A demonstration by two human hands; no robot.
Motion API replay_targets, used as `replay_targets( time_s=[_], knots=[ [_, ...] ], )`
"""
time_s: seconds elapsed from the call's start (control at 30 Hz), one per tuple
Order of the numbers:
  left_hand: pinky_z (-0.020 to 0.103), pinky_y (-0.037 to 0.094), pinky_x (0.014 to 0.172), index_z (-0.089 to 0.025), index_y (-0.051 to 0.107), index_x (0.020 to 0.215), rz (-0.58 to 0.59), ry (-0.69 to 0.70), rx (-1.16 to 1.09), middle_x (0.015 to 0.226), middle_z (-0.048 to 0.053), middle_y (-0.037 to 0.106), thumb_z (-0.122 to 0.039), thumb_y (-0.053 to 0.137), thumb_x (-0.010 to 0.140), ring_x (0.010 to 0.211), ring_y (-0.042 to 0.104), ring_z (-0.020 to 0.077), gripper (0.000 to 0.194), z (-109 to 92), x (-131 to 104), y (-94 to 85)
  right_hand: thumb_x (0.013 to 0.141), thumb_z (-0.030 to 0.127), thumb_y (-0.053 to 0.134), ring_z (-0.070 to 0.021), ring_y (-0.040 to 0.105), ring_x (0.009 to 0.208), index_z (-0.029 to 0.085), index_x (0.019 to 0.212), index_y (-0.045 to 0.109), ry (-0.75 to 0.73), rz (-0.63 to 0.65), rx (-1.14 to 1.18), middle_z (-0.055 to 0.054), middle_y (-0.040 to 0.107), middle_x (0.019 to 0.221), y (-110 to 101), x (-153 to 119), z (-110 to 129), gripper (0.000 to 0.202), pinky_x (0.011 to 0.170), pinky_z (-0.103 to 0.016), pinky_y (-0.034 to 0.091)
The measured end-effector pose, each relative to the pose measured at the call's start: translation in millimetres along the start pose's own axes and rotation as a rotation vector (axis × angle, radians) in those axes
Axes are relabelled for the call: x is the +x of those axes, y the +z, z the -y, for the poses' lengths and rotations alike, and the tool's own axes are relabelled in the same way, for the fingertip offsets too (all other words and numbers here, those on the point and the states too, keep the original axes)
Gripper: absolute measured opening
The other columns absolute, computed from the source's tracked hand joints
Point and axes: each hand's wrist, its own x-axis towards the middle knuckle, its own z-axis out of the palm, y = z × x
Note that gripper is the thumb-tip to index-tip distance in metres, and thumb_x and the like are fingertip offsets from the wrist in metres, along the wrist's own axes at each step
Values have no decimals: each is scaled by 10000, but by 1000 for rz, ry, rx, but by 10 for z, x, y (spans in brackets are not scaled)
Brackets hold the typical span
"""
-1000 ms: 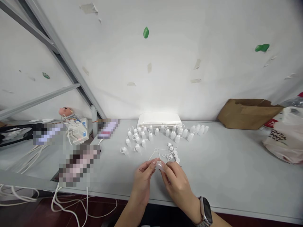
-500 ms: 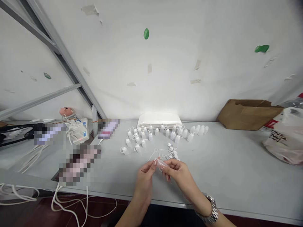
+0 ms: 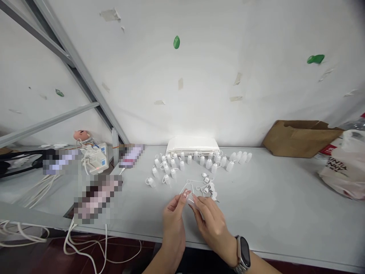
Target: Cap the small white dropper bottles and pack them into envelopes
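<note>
Item: left hand, thumb and fingers pinched together at the left end of a small bottle. Item: right hand, fingers curled and pinching its other end, a watch at the wrist. We find the small bottle between the fingertips, above the table; two-sided holding probably steadies so slight a thing. Fingers hide most of it, so we cannot tell how its cap sits.

Outward, at two o'clock and just beside the right hand: loose caps with looped straps, presumably heaped there for easy reach. From ten to one: capped bottles, mostly upright, likely set back to leave working room. Farther at two: bare bottles, standing apart, perhaps to avoid mixing. At twelve, against the wall: a white packet. Toward three: a cardboard box, then a plastic bag.
</note>
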Motion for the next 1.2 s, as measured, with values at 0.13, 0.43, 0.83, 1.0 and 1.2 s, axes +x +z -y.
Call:
replay_targets(
  time_s=[0.13, 0.43, 0.83, 1.0, 1.2],
  knots=[
    [326, 420, 891, -175, 734, 698, 14, -27, -81, 778, 41, 716, -329, 795, 569, 854, 614, 188, 209, 31, 8, 16, 841, 39, 505, -211, 623, 779, 167, 1121, 557, 76, -20, 60, -103, 675, 850, 28, -18, 32, 312, 665, -356, 539],
    [338, 416, 898, -157, 744, 777, 128, -116, -92, 870, 71, 716, -366, 770, 607, 964, 591, 226, 270, 63, 67, 18, 733, 351, 681, -137, 535, 491, 151, 727, 676, 920, 90, 565, -10, 616, 552, 47, 120, 32, 200, 478, -263, 467],
    [400, 401, 926, -164, 744, 688, 75, -103, -36, 856, 86, 735, -359, 776, 589, 1065, 564, 295, 221, -144, 10, 12, 854, 199, 551, -169, 601, 615, 162, 1022, 616, 290, 69, 276, -66, 669, 733, 27, 9, 16, 184, 578, -306, 539],
    [385, 343, 1023, -165, 754, 775, 176, -111, -37, 965, 105, 735, -363, 762, 615, 1170, 515, 284, 254, -140, -13, 15, 844, 36, 488, -219, 625, 781, 145, 1192, 520, 21, 26, 53, -121, 685, 859, 53, -76, -31, 366, 653, -353, 546],
    [434, 290, 1061, -177, 747, 808, 300, -133, -37, 1096, 103, 696, -336, 755, 638, 1253, 434, 303, 233, -137, -23, -18, 810, 145, 598, -165, 598, 613, 169, 973, 652, 378, -8, 323, -53, 674, 723, 20, -19, 43, 173, 585, -296, 524]
  ],
)
